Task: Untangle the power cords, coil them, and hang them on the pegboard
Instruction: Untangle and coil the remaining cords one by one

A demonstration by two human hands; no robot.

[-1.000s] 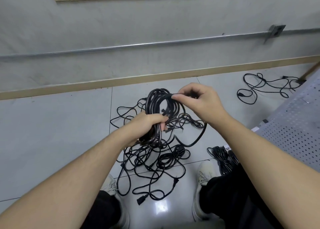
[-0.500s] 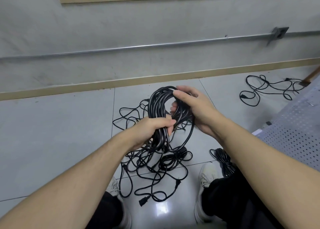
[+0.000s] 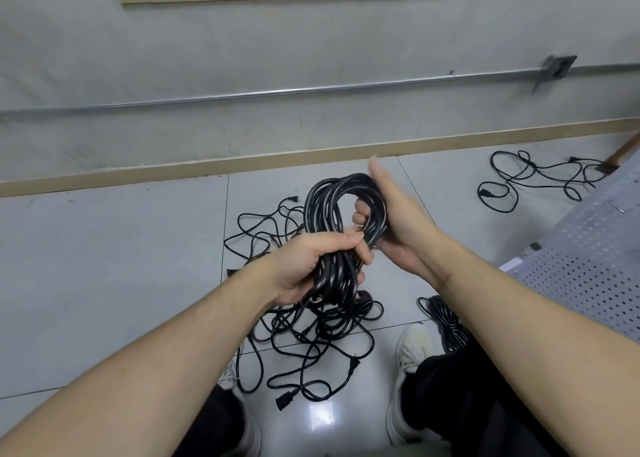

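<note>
Between both hands (image 3: 349, 249), coiled cord (image 3: 329, 200).

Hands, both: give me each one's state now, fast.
Left hand: closed in a grip round the coiled cord.
Right hand: thumb hooked through the coil's loop, fingers straight against it.
</note>
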